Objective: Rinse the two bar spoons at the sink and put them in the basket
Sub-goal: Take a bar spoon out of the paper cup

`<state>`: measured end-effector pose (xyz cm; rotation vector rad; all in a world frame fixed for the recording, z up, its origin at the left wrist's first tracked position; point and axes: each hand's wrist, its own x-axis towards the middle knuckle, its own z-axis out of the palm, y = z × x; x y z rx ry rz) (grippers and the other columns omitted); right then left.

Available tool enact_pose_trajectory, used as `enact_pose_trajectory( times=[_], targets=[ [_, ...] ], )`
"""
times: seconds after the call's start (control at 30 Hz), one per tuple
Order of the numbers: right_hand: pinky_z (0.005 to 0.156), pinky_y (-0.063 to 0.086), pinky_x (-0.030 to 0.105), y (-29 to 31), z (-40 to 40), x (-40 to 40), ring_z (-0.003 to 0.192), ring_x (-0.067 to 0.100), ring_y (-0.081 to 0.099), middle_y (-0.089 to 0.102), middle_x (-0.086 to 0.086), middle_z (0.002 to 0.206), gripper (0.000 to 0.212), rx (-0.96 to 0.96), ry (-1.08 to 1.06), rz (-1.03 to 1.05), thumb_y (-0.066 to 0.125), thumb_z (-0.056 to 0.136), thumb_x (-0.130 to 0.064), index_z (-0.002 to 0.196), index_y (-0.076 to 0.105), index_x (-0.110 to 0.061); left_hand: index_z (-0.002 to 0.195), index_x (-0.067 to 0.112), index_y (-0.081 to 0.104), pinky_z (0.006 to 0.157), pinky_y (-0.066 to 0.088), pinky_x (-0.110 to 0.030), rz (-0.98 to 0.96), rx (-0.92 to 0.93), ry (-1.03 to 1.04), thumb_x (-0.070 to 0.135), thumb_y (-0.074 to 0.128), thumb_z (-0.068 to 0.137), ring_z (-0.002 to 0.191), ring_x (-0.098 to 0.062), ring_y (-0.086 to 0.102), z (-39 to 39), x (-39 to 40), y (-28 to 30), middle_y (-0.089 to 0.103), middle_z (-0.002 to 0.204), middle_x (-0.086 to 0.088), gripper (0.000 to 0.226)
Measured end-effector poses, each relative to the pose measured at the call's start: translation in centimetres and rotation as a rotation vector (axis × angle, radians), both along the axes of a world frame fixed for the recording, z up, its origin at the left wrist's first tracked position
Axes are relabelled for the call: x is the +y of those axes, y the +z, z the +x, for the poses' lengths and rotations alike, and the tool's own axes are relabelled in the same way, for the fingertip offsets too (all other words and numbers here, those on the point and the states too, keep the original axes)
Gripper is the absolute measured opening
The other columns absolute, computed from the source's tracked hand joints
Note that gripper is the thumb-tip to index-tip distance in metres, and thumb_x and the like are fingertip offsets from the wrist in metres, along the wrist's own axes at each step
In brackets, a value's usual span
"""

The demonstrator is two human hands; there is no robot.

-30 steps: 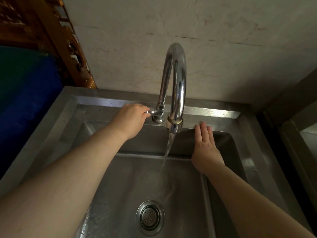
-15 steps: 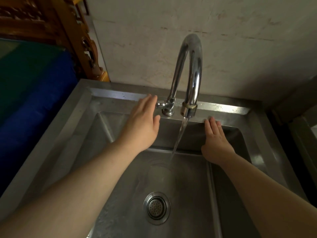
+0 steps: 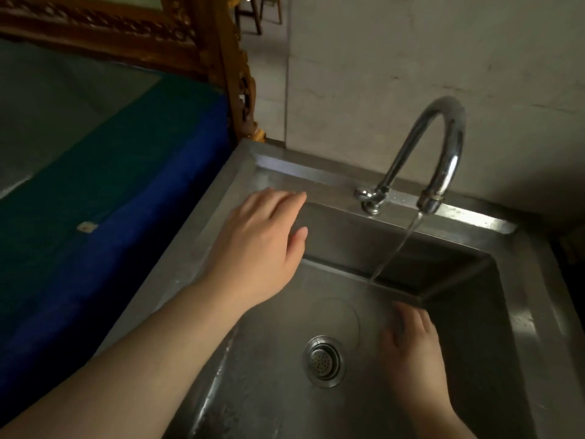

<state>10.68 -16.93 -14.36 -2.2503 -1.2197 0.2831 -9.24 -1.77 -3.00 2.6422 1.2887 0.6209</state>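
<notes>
Water runs in a thin stream from the curved chrome tap (image 3: 443,147) into the steel sink (image 3: 285,391). My left hand (image 3: 262,245) hovers over the sink's back left corner, fingers spread, holding nothing. My right hand (image 3: 411,346) is low inside the basin, right of the drain (image 3: 324,361), fingers apart and empty. The tap's small handle (image 3: 367,198) sits free at the tap's base. No bar spoons and no basket are in view.
A blue and green cloth surface (image 3: 110,191) lies left of the sink, with a carved wooden frame (image 3: 202,42) behind it. A pale wall rises behind the tap. The sink's right rim (image 3: 538,312) runs toward a dark gap.
My left hand let go of the tap handle and moved left, away from the tap. My right hand dropped from the back ledge into the basin. The view swung left. Water keeps running.
</notes>
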Motion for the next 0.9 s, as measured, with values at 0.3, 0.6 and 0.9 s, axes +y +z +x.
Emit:
enact_pose_trajectory(
  times=[0.3, 0.6, 0.9],
  targets=[
    [0.062, 0.044, 0.007, 9.5, -18.8, 0.9, 0.073, -0.016, 0.055, 0.069, -0.008, 0.085, 0.027, 0.254, 0.563, 0.301, 0.065, 0.076, -0.005, 0.101, 0.069, -0.016, 0.128, 0.009, 0.06, 0.093, 0.047, -0.041, 0.038, -0.052, 0.345, 0.031, 0.051, 0.092, 0.108, -0.027, 0.06, -18.0, -7.7, 7.3, 0.066, 0.119, -0.008, 0.043],
    [0.057, 0.045, 0.009, 13.3, -32.7, 0.3, 0.059, -0.008, 0.051, 0.069, -0.013, 0.07, 0.022, 0.352, 0.887, 0.241, 0.066, 0.075, -0.013, 0.09, 0.073, -0.028, 0.126, 0.014, 0.061, 0.09, 0.035, -0.019, 0.062, -0.128, 0.688, 0.036, 0.046, 0.09, 0.105, -0.01, 0.052, -33.7, -14.1, 10.6, 0.063, 0.115, 0.001, 0.045],
    [0.071, 0.055, 0.026, 11.9, -42.7, -2.0, 0.067, 0.006, 0.067, 0.073, -0.019, 0.084, 0.047, 0.779, 0.77, -0.352, 0.077, 0.058, -0.046, 0.101, 0.058, -0.043, 0.138, 0.042, 0.038, 0.096, 0.034, -0.025, -0.321, -0.561, 0.979, 0.029, 0.056, 0.084, 0.118, -0.002, 0.044, -42.5, -19.4, 0.1, 0.046, 0.131, 0.014, 0.058]
  ],
)
